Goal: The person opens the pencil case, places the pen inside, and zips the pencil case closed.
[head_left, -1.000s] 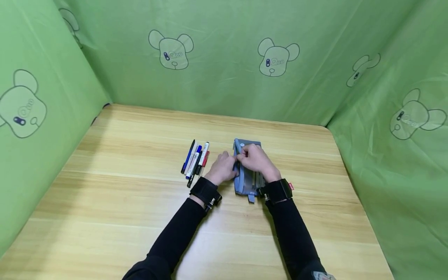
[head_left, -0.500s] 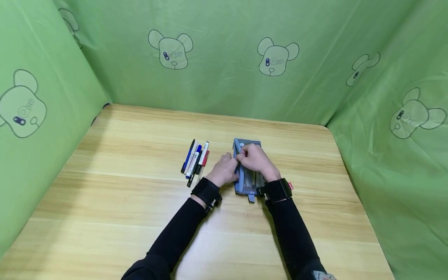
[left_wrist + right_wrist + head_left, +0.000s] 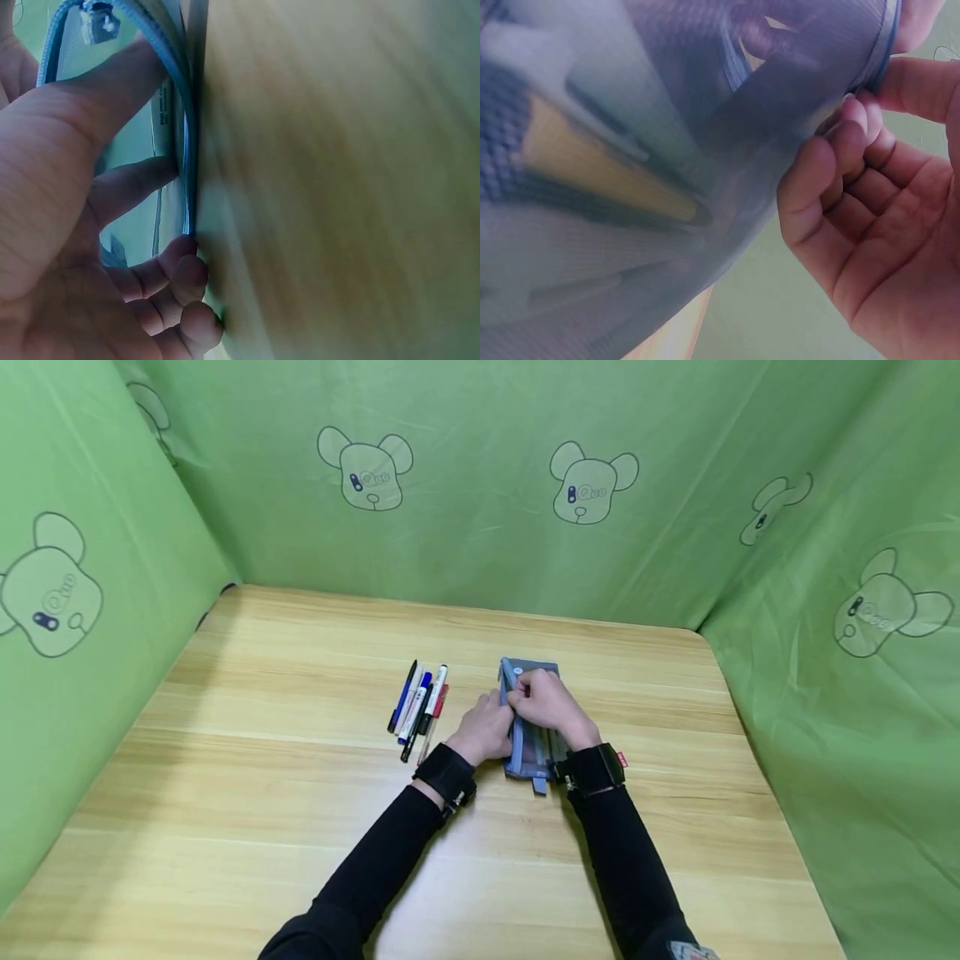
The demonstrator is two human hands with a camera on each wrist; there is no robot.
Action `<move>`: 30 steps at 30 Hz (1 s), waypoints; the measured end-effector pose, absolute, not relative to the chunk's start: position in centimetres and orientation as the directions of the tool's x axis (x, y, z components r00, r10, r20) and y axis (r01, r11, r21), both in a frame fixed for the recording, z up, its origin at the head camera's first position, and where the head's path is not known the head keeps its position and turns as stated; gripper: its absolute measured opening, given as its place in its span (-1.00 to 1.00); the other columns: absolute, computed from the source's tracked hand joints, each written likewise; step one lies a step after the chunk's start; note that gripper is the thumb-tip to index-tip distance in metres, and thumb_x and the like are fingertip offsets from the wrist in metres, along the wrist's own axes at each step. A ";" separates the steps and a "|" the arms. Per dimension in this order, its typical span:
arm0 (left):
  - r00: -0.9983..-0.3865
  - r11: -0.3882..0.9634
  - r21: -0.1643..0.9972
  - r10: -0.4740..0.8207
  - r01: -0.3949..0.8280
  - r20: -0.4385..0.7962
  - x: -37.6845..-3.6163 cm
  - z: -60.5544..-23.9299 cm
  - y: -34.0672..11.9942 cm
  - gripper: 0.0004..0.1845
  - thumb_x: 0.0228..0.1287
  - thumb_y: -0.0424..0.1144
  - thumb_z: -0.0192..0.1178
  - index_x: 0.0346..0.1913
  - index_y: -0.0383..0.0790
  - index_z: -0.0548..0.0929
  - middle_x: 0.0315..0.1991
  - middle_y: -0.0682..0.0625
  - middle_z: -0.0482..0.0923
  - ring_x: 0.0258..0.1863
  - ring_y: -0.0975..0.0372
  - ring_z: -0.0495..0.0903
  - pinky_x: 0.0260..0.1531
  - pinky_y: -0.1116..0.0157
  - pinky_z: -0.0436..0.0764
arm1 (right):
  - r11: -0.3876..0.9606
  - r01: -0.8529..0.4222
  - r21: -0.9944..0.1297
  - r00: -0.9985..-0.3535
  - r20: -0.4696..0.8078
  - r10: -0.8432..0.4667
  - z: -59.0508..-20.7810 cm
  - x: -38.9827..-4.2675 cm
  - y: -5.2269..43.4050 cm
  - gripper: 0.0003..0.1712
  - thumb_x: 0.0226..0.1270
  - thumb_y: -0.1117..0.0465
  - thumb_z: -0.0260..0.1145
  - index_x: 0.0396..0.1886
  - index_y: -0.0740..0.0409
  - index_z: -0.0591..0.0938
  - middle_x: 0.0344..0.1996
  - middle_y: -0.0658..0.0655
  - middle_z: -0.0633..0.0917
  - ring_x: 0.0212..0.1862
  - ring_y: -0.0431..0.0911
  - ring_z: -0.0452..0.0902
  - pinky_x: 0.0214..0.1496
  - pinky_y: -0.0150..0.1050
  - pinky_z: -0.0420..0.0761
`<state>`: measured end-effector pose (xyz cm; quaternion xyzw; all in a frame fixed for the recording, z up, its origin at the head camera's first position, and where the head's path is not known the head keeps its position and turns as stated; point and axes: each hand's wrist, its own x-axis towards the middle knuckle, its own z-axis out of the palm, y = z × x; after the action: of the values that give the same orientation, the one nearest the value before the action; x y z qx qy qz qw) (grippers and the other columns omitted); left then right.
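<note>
A blue-grey mesh pencil case lies lengthwise in the middle of the wooden table. My left hand grips its left, blue zipper edge, with fingers curled against it; the zipper pull shows near the top of the left wrist view. My right hand lies over the far half of the case and pinches the blue edge between curled fingers and thumb. Pens show dimly through the mesh in the right wrist view.
Several pens and markers lie side by side just left of the case. Green cloth walls with bear prints enclose the table at the back and on both sides. Bare wood stretches in front of the arms.
My left hand has slid slightly toward me along the case's left edge. The right hand and the pens have stayed put.
</note>
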<state>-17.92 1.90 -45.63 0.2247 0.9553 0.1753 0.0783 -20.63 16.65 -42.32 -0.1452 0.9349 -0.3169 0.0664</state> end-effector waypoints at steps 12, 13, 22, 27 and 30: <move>-0.890 0.859 0.286 0.455 0.425 -0.041 -18.1 -45.8 2.4 -0.68 0.17 -0.17 0.36 -0.06 -0.28 0.71 0.05 -0.21 0.57 -0.05 0.00 0.60 -0.29 0.06 0.75 | 0.744 -0.244 -0.621 -0.948 -0.010 -0.320 -42.3 -20.6 16.9 -0.68 0.36 0.23 0.19 -0.64 0.08 0.47 -0.68 -0.01 0.41 -0.63 -0.15 0.25 -0.50 -0.34 0.27; -0.893 0.861 0.281 0.449 0.423 -0.033 -18.1 -45.8 2.5 -0.69 0.18 -0.17 0.35 -0.08 -0.28 0.71 0.04 -0.20 0.58 -0.05 0.00 0.61 -0.29 0.06 0.75 | 0.741 -0.248 -0.624 -0.947 -0.005 -0.321 -42.2 -20.7 16.9 -0.69 0.35 0.23 0.18 -0.63 0.08 0.48 -0.68 -0.01 0.42 -0.64 -0.15 0.26 -0.51 -0.34 0.27; -0.916 0.895 0.222 0.401 0.387 -0.021 -17.9 -45.5 3.3 -0.73 0.32 -0.14 0.24 -0.06 -0.25 0.71 0.02 -0.15 0.65 -0.06 0.01 0.66 -0.27 0.07 0.75 | 0.733 -0.265 -0.626 -0.944 0.014 -0.329 -42.0 -20.7 17.1 -0.69 0.33 0.25 0.17 -0.64 0.07 0.46 -0.68 -0.02 0.40 -0.63 -0.16 0.28 -0.51 -0.34 0.27; -0.907 0.904 0.116 0.420 0.412 -0.046 -17.4 -44.9 3.8 -0.66 0.40 -0.11 0.17 0.07 -0.26 0.67 0.04 -0.14 0.64 0.00 0.05 0.63 -0.22 0.12 0.74 | 0.740 -0.266 -0.618 -0.944 0.013 -0.328 -42.0 -20.7 17.1 -0.70 0.34 0.25 0.19 -0.63 0.08 0.48 -0.65 0.00 0.45 -0.61 -0.15 0.31 -0.48 -0.32 0.31; -0.873 0.872 0.106 0.485 0.478 -0.055 -17.2 -44.9 3.8 -0.61 0.50 -0.19 0.07 0.24 -0.33 0.56 0.17 -0.21 0.53 0.10 0.04 0.55 -0.18 0.15 0.75 | 0.745 -0.265 -0.612 -0.947 0.020 -0.320 -42.0 -20.7 17.1 -0.71 0.33 0.25 0.19 -0.63 0.08 0.48 -0.63 0.01 0.47 -0.60 -0.15 0.33 -0.47 -0.32 0.32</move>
<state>-17.17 3.76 -44.93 0.2489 0.9667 0.0447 0.0400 -20.67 17.09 -42.03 -0.1566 0.9331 -0.3208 0.0433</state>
